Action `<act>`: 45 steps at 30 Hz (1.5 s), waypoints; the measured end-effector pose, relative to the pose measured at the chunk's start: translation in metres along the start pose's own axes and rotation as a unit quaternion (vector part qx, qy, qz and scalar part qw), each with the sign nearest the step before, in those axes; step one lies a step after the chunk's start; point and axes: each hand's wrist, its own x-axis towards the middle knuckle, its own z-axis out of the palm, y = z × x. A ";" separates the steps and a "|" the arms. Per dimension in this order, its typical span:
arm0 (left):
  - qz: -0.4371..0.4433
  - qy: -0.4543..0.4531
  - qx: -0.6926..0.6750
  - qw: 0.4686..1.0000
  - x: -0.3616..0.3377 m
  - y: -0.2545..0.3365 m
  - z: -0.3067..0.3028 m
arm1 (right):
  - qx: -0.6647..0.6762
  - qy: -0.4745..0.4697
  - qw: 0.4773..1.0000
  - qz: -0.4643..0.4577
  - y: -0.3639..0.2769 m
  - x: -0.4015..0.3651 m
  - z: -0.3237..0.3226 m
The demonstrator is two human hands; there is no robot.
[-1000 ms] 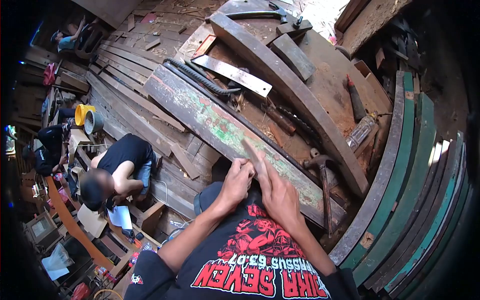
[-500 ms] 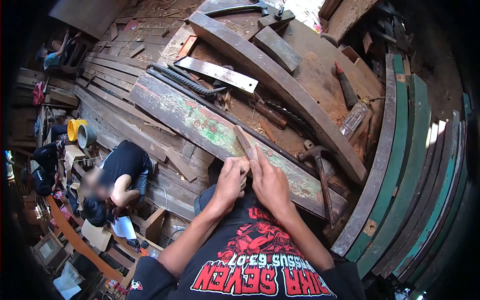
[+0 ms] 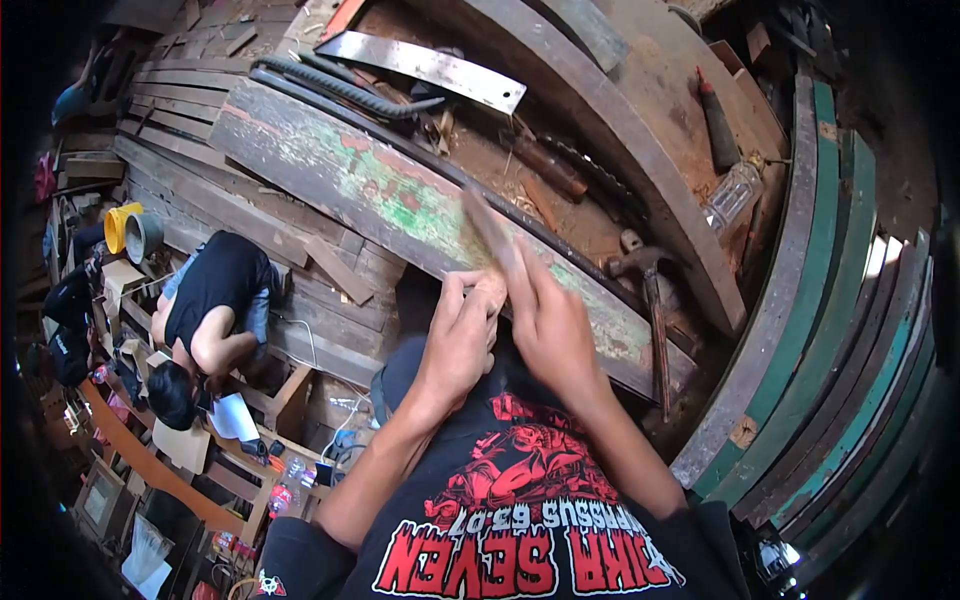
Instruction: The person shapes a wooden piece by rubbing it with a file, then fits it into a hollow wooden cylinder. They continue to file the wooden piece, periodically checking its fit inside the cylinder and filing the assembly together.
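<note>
On a rough green plank [image 3: 390,200]
Right hand [image 3: 552,330] grips a thin wood stick [image 3: 488,232] pointing to 11 o'clock; left hand [image 3: 458,335] curls shut beside it.

The only readable writing is on the person's own black T-shirt [image 3: 520,480], and all of it appears upside down in the head view. Large red letters outlined in white spell "SEVEN" [image 3: 450,562]. A second red word beside it [image 3: 622,572] looks like "JIKR", though this is uncertain. Smaller white print closer to the neck gives the number "63.07" [image 3: 492,512], followed by letters ending in "...SSUS" [image 3: 590,527]. A small red-and-white emblem on the sleeve [image 3: 268,583] is too small to read.
</note>
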 end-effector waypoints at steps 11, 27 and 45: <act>-0.085 -0.089 0.010 0.992 -0.008 0.024 -0.010 | 0.054 -0.031 0.998 0.032 0.005 -0.016 -0.013; -0.066 -0.054 -0.041 0.995 0.004 0.004 -0.005 | 0.000 0.021 1.000 0.009 -0.016 -0.022 -0.006; -0.189 -0.107 -0.232 0.948 0.009 0.017 -0.014 | 0.000 0.049 0.999 0.008 0.002 0.013 0.006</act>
